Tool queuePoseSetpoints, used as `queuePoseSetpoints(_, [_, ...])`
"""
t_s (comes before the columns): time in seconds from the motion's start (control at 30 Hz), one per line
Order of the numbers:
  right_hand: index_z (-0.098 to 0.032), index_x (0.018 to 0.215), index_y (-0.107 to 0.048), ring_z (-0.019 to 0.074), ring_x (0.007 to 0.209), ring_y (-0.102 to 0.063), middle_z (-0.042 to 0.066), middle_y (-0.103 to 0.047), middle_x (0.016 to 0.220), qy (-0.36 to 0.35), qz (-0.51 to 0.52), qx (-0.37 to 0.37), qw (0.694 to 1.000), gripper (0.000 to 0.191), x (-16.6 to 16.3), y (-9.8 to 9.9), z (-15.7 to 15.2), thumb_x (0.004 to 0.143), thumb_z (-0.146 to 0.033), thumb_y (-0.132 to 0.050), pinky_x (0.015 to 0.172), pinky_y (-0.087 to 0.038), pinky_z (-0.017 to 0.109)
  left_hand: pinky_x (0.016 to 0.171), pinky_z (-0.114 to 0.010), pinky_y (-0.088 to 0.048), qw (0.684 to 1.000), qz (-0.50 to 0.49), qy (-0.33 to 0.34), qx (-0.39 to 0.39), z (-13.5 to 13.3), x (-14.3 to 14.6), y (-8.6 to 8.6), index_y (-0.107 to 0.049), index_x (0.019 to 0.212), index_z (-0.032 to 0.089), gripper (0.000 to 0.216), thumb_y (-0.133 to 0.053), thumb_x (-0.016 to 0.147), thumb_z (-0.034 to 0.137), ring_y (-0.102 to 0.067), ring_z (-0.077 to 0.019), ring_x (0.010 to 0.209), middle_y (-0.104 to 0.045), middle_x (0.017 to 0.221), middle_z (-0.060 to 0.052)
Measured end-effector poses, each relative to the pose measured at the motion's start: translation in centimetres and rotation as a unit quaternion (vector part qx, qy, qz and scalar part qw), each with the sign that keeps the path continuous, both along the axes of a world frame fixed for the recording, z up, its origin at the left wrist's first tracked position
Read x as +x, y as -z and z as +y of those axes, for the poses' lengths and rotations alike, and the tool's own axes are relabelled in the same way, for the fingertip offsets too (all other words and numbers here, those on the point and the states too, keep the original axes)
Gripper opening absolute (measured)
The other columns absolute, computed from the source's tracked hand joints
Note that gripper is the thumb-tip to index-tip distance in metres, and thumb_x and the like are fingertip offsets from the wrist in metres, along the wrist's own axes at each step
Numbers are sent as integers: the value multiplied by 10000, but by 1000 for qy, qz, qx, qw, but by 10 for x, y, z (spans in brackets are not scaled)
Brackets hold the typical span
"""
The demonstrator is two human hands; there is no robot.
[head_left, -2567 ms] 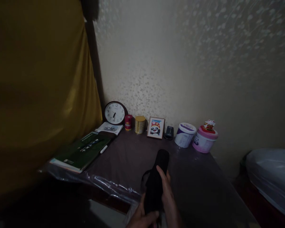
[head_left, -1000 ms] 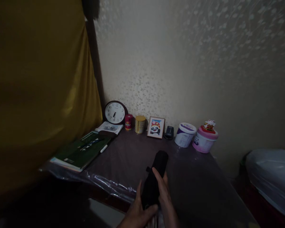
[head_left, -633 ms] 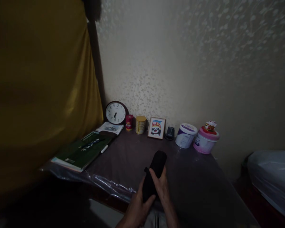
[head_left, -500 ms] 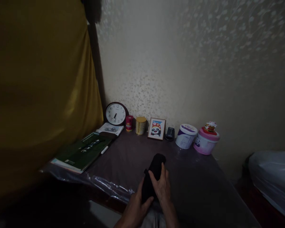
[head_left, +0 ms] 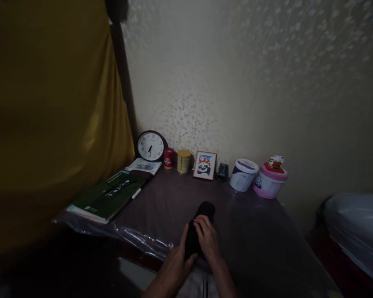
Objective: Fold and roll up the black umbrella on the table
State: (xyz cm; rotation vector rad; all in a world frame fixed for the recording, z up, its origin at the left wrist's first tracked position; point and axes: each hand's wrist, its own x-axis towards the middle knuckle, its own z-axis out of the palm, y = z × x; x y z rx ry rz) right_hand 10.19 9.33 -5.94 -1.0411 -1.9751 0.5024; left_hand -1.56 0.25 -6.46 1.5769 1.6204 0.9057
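Note:
A black, long, rounded bundle (head_left: 192,241) lies slantwise over the table's front part; it is too dark to make out its exact kind. My left hand (head_left: 178,263) is wrapped round its lower left side, thumb near the close end and fingers along the edge. Across the middle of the bundle reaches my right hand (head_left: 207,240), its fingertips drawn together at the left edge. Whatever small part those fingertips pinch is hidden under them. The far rounded end of the bundle shows beyond my right hand.
On the plastic-covered table (head_left: 170,207), green books (head_left: 112,198) and a white marker (head_left: 136,193) lie left. Along the wall stand a clock (head_left: 151,146), red can (head_left: 168,159), yellow container (head_left: 183,161), panda picture (head_left: 204,165), black device (head_left: 222,172) and two tubs (head_left: 243,176). A curtain (head_left: 49,116) hangs left.
My right hand has shifted left across the bundle, and its fingers have gone from lying along the right side to pinching at the left edge. My left hand keeps its hold.

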Motion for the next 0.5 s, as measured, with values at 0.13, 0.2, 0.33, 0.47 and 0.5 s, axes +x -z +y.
queuePoseSetpoints(0.13, [-207,812,-574,152,823,-566,34,-589,848,4,89,-37,995,197,3,1,1,854,-316,-416,769,-444,262,836,-240,-427,1000,22,7,-1,1,1,-3,-54,1412,208,769,-489,780,262,-580,-187,1055,-608,1172,-93])
queuePoseSetpoints(0.2, [-204,795,-566,146,745,-561,22,-583,784,11,131,-74,988,210,5,4,2,838,-359,-432,698,-451,248,830,-249,-428,999,43,8,-12,2,1,-4,-68,1410,219,764,-494,778,268,-587,-195,1044,-614,1160,-94])
queuePoseSetpoints(0.33, [-198,805,-556,118,547,-492,-37,-498,595,-1,178,-162,971,251,13,4,0,816,-423,-447,532,-411,215,766,-230,-440,995,91,15,-40,3,3,-9,-62,1407,247,754,-488,785,261,-625,-188,965,-652,1094,-77])
queuePoseSetpoints(0.47, [-192,761,-539,119,583,-484,-43,-469,585,-15,202,-165,965,264,21,-6,-6,823,-428,-440,591,-402,219,753,-251,-444,985,165,11,-57,4,4,-16,-116,1400,270,710,-479,790,242,-631,-212,939,-659,1048,-96])
queuePoseSetpoints(0.5, [-192,757,-536,122,595,-487,-40,-473,592,-18,201,-166,965,266,22,-9,-7,826,-428,-435,606,-401,222,753,-271,-445,982,178,8,-59,4,5,-17,-130,1398,276,699,-476,792,238,-631,-228,934,-657,1037,-109])
